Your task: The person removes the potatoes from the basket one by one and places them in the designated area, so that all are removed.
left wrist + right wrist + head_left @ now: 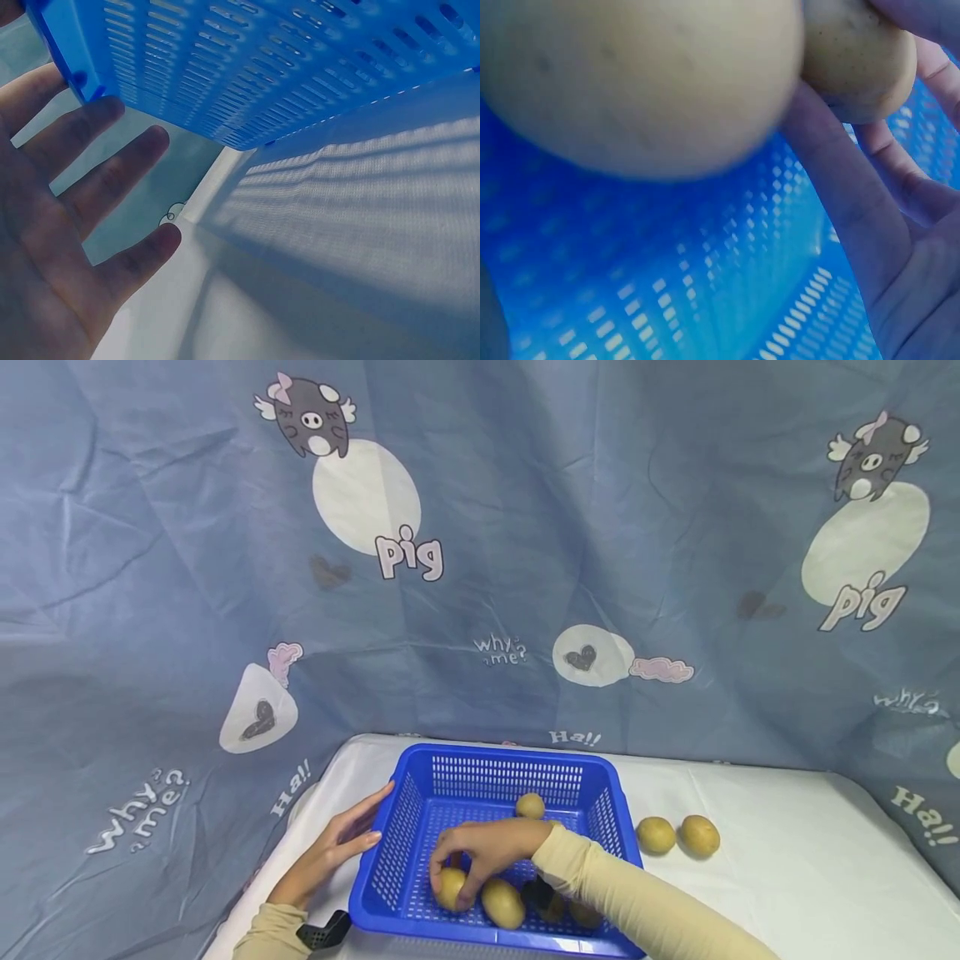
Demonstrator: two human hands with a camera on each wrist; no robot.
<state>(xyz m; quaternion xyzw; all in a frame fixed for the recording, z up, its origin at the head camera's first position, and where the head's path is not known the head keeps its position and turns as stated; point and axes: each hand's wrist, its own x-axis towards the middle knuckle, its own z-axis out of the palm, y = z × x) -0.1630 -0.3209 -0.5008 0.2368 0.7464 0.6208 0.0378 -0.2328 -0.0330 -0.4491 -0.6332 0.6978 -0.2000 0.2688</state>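
Left hand (330, 852): I am seeing it lying flat beside the left wall of the blue plastic basket (405, 827), fingers spread and straight, fingertips touching the basket's upper left rim. From the left wrist view the fingers (112, 172) are fanning out under the slotted wall, gripping nothing.

The basket is sitting on a white-covered table (787, 860), near its front left edge.

Right hand (480, 852): I am watching it reaching down into the basket, fingers curling round a potato (450, 887) at the front left of the basket floor. The right wrist view is showing the fingers (840, 195) wrapping that potato (862, 60), with a second, blurred potato (637, 82) close against the lens.

Just right of the held one, another potato (502, 903) is lying on the floor. A small potato (529, 806) is resting near the back wall. More are lying partly hidden under the sleeve (637, 902).

Right of the basket, two potatoes (678, 835) are sitting side by side on the table, near each other.
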